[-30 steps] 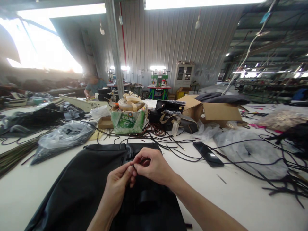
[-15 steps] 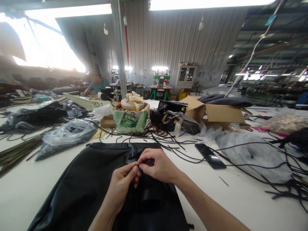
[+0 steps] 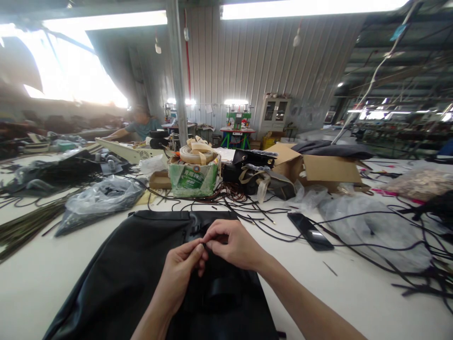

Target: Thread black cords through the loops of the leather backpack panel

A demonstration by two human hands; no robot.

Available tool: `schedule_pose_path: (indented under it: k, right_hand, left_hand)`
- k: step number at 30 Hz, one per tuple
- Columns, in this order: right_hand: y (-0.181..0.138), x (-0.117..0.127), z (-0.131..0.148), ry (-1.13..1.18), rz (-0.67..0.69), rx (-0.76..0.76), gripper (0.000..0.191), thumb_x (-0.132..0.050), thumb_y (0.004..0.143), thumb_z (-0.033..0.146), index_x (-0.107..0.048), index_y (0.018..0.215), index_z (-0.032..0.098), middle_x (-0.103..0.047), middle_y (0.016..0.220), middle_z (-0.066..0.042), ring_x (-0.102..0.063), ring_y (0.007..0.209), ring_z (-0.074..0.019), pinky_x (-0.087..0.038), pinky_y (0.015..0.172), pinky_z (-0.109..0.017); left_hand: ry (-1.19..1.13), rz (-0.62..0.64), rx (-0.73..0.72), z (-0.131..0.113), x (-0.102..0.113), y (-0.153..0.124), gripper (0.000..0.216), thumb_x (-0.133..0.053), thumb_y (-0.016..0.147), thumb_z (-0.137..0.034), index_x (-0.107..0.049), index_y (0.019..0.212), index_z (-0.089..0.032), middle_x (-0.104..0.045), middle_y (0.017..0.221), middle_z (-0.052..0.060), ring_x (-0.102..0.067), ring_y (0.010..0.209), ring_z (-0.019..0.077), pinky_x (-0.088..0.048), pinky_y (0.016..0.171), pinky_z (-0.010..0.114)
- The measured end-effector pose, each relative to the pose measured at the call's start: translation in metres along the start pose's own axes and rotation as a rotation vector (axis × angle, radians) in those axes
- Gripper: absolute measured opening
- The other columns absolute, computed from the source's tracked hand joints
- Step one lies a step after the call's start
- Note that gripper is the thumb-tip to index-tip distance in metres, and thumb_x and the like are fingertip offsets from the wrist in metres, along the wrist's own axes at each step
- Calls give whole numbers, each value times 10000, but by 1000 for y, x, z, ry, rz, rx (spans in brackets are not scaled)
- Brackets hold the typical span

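Observation:
A black bag (image 3: 116,274) with a smooth, leather-like surface lies flat on the white table in front of me. Over its upper middle, my left hand (image 3: 184,262) and my right hand (image 3: 233,243) meet fingertip to fingertip. Both are closed in a pinch, thumbs against forefingers. Something small and dark sits between the fingertips, too hidden to name. Just behind the fingers, a dark strap with a buckle-like piece (image 3: 195,226) shows on the bag. Below the hands a broad black loop (image 3: 222,288) stands out from the bag.
A phone (image 3: 310,231) lies right of the bag among black cords (image 3: 262,231). Behind stand a green carton (image 3: 194,182) holding rolled tape and an open cardboard box (image 3: 331,170). Clear plastic bags (image 3: 102,196) lie to the left. A person (image 3: 141,125) sits at the far left.
My hands stay over the same spot, with the right fingers slightly shifted at the pinch. The view has tipped slightly. The person at the far left has stretched an arm outward.

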State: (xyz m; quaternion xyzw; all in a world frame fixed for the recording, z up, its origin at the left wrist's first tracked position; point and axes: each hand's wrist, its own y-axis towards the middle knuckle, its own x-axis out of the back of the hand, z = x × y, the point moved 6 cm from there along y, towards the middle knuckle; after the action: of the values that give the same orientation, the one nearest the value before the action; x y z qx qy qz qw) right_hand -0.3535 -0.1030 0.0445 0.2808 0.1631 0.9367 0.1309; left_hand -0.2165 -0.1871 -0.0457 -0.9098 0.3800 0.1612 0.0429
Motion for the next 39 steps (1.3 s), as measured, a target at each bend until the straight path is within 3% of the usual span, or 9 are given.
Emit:
schedule_pose_path:
  k: [15,22,28,34,39]
  right_hand:
    - [1,5,4,-34,-15,27,146,-782,867,112,-882,918,206,-809,960,-29,-743,851,-154,-542,744,-247]
    - [1,3,-13,63,-20,-49,118,-802,804,114,-857,871,193,-798,935,-15,-720,812,-145,-518,708,-240]
    - [0,-4,-16,-55,-82,-54,138,-786,730,47,-807,757,181,-728,814,10,-664,755,-130,-473,690,-242]
    - [3,1,-8,62,-33,-15,96,-805,845,120,-854,858,201,-777,924,-14,-722,859,-152,-525,763,-253]
    - [3,7,-7,92,-11,-23,82,-833,854,135,-866,881,206,-795,946,-18,-734,875,-156,-530,784,-260]
  left_hand:
    - [1,17,4,-1,-1,-1,485,-952,845,-542,-886,1111,-141,-688,772,58,-556,617,122,-486,531,220]
    - [20,6,-5,2,0,-1,473,-960,835,-536,-889,1100,-150,-710,773,66,-571,626,133,-501,538,228]
    - [114,13,-28,5,0,0,430,-930,870,-526,-891,1074,-149,-712,742,57,-573,605,132,-503,547,235]
    - [0,-27,-26,2,1,-1,462,-953,855,-508,-877,1141,-152,-717,790,59,-585,631,132,-508,554,229]
    - [-62,-6,11,0,-3,-3,496,-977,832,-502,-873,1154,-141,-704,774,59,-578,620,126,-504,549,228]
